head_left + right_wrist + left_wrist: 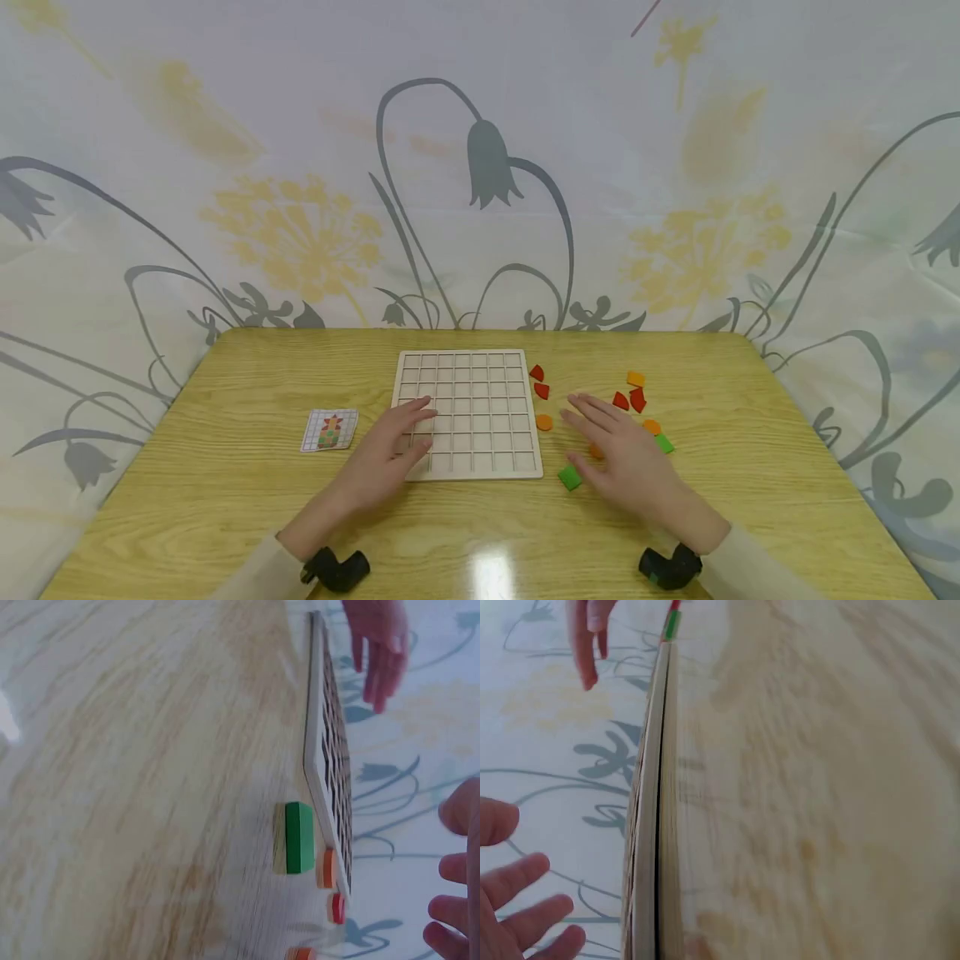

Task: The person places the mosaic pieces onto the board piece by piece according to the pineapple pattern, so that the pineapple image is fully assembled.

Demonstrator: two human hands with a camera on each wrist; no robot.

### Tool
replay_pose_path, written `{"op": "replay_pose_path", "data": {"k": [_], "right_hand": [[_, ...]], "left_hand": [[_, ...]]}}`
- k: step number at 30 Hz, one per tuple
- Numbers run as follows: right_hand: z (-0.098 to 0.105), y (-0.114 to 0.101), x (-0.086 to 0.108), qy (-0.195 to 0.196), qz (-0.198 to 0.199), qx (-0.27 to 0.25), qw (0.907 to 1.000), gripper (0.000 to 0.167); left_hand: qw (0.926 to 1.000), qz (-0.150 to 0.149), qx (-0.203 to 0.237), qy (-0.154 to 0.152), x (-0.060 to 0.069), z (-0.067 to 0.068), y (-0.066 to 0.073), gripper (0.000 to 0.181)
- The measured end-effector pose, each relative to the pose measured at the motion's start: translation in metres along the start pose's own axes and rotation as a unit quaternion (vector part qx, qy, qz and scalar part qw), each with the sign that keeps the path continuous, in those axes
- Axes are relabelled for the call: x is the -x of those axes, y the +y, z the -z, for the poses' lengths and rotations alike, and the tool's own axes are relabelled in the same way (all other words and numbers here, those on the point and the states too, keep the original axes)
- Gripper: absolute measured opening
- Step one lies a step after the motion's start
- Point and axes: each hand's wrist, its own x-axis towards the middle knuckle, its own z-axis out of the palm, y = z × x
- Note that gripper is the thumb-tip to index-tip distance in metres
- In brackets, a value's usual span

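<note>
My left hand (382, 454) hovers over the left edge of a pale gridded board (480, 417), its fingers loosely extended and holding nothing. Right of the board, my right hand (626, 454) spreads above loose coloured pieces, also holding nothing. By its thumb lies a green square piece (570, 477), which shows as a thick green block (299, 838) in the right wrist view. An orange round piece (544, 422) touches or nearly touches the board's right edge. An orange piece (597, 451) is partly hidden under the right hand. In the left wrist view the left fingers (526, 896) are apart.
A small card (330, 430) with a coloured pattern lies left of the board. Red wedges (542, 391) sit beside the board, and more red wedges (637, 400), an orange square (636, 379) and another green piece (664, 443) lie farther right on the wooden table (247, 500).
</note>
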Motion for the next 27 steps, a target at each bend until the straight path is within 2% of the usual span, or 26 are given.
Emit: {"op": "replay_pose_path", "data": {"k": [2, 6, 11, 15, 18, 22, 27], "right_hand": [[0.001, 0.004, 0.001, 0.007, -0.019, -0.019, 0.9996, 0.049], [0.001, 0.014, 0.003, 0.03, -0.043, -0.038, 0.9979, 0.043], [0.003, 0.029, 0.007, 0.067, -0.067, -0.052, 0.9941, 0.039], [0.007, 0.041, 0.01, 0.079, -0.101, -0.059, 0.99, 0.038], [0.01, 0.049, 0.012, 0.079, -0.13, -0.064, 0.9863, 0.037], [0.014, 0.061, 0.017, 0.079, -0.161, -0.076, 0.9808, 0.036], [0.018, 0.075, 0.024, 0.082, -0.191, -0.082, 0.9746, 0.036]], "left_hand": [[0.9994, 0.023, 0.026, 0.011, -0.001, 0.0, -0.005, 0.04], [0.9981, 0.049, 0.028, 0.023, -0.003, -0.002, -0.016, 0.044], [0.9963, 0.085, 0.012, 0.002, -0.005, -0.004, -0.021, 0.052], [0.9944, 0.104, 0.003, -0.016, -0.007, -0.006, -0.021, 0.056], [0.9938, 0.107, -0.012, -0.027, -0.008, -0.008, -0.021, 0.06], [0.9924, 0.096, -0.062, -0.045, -0.005, -0.01, -0.022, 0.067], [0.9851, 0.086, -0.127, -0.078, 0.003, -0.007, -0.016, 0.081]]}}
